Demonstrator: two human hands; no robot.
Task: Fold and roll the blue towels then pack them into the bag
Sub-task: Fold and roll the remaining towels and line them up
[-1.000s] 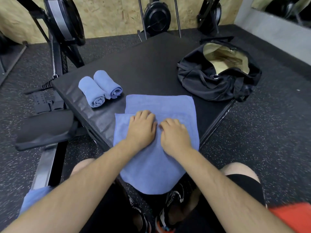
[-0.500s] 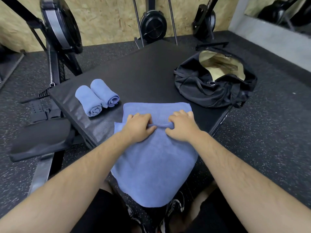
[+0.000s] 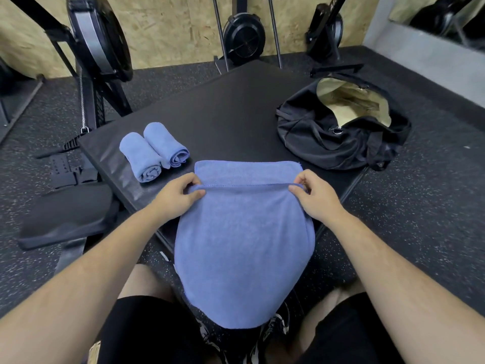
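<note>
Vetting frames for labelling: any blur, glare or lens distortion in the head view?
Head view: left hand, right hand and towel hem are sharp; wide-angle bowing bulges the hanging towel and bends the mat edges; light soft and even, faint sheen on the mat's left side, no hard shadows.

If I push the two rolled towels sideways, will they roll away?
Probably only a little: the rolled towels are soft cylinders lying side by side, touching, on the flat mat. Pushed endwise, they would likely slide, not roll. Their loose outer edges may unroll.
</note>
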